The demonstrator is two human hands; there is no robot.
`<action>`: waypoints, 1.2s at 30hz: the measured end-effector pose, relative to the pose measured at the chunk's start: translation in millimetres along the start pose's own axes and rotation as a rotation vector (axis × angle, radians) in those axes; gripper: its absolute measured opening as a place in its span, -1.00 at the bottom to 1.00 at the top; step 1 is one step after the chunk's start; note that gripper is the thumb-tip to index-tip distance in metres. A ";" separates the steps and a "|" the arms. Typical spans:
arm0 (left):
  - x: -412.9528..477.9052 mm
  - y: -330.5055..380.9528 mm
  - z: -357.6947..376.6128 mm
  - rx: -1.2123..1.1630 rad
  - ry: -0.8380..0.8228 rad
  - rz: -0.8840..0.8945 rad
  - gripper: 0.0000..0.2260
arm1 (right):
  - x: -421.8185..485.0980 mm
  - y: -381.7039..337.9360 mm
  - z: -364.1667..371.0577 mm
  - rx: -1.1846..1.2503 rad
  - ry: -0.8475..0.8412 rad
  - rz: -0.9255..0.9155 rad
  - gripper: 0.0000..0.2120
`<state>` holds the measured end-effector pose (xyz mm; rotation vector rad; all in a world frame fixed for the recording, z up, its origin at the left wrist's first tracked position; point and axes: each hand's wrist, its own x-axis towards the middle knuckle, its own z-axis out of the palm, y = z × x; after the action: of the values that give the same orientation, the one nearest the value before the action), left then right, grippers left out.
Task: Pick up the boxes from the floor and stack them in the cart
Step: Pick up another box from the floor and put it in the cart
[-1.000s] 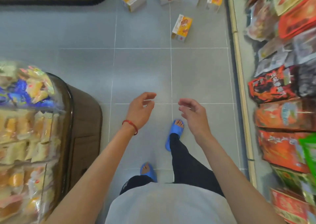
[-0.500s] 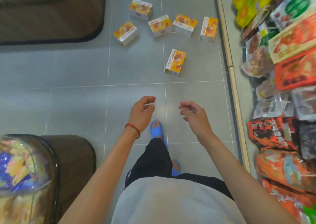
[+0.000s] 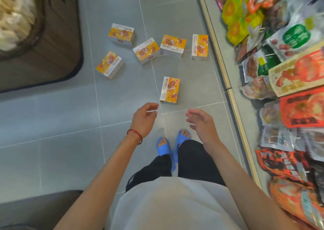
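Left hand (image 3: pixel 144 120) & right hand (image 3: pixel 201 122): both empty, released, fingers loosely curled, held out in front w/ a gap between them. Same pose as 1 s ago.

What changed is the approach. The person has walked up the aisle, so the nearest box (image 3: pixel 170 91), which sat far ahead near the top of view, now lies on the floor (image 3: pixel 52 115) just beyond the hands, a bit closer to the right hand. Feet in blue sandals (image 3: pixel 172 144) are now side by side, short of that box, so walking has prob. stopped.

Five other boxes (image 3: pixel 146 51) lie scattered beyond the nearest box, well apart from the hands. None lifted yet. A snack shelf (image 3: pixel 289 72) runs to the right of the nearest box; a dark display stand (image 3: pixel 43 45) sits far to its left. Cart not in view.

Meaning: approach looks done. Next is prob. a bend down to grip the nearest box. All six are yet to be picked up & stacked.
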<state>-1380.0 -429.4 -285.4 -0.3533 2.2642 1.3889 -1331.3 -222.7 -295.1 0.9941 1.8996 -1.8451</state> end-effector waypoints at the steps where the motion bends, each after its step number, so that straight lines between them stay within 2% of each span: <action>1: 16.0 10.5 -0.3 0.009 -0.005 -0.007 -0.72 | 14.6 -8.0 -0.4 0.011 0.005 0.012 -0.78; 7: 114.8 72.5 7.1 0.099 -0.032 -0.028 -0.71 | 105.5 -65.0 -7.1 0.079 0.014 0.068 -0.80; 15: 209.6 144.7 23.8 0.238 -0.182 -0.005 -0.72 | 188.7 -136.6 -25.8 0.173 0.066 0.171 -0.83; 18: 249.5 153.3 26.3 0.270 -0.248 -0.010 -0.70 | 206.8 -149.2 -24.6 0.263 0.141 0.191 -0.79; 23: 308.0 160.2 26.0 0.374 -0.452 0.041 -0.71 | 223.3 -148.2 4.2 0.386 0.303 0.277 -0.85; 29: 360.7 153.9 20.4 0.507 -0.689 0.078 -0.72 | 229.7 -131.7 70.8 0.650 0.563 0.359 -0.87; 36: 418.2 107.5 34.1 0.725 -0.798 0.086 -0.82 | 240.8 -88.2 130.7 0.887 0.731 0.465 -0.83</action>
<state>-1779.7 -341.6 -427.3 0.4630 1.9019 0.4931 -1592.1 -279.7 -402.6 2.4005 0.8417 -2.1811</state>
